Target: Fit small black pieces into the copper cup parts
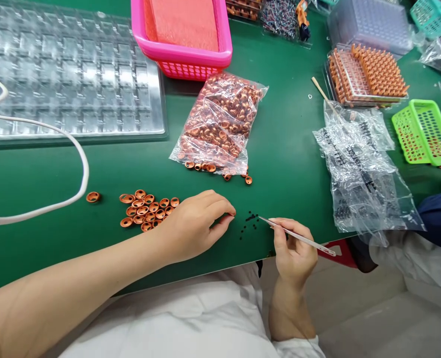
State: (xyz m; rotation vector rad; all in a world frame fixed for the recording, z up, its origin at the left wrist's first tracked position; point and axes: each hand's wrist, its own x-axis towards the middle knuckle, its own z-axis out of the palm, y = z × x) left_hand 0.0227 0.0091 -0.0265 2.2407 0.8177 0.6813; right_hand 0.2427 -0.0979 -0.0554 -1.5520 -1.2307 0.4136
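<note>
Your L forearm [93, 278] is lying across lower left of frame. L hand [198, 226] is pinching narrow, just below ctr; can't tell what's betw. fingertips. R hand [297, 253] is holding tweezers [302, 237], tips just beside black bits [250, 218], R of ctr. Copper-col. rings [138, 203] are sitting left of ctr. You're prob. picking up one bit; next move is calling for a light, steady squeeze. Clear bags [354, 169], right of frame, are showing dark marks [369, 185], unreadable.
</note>
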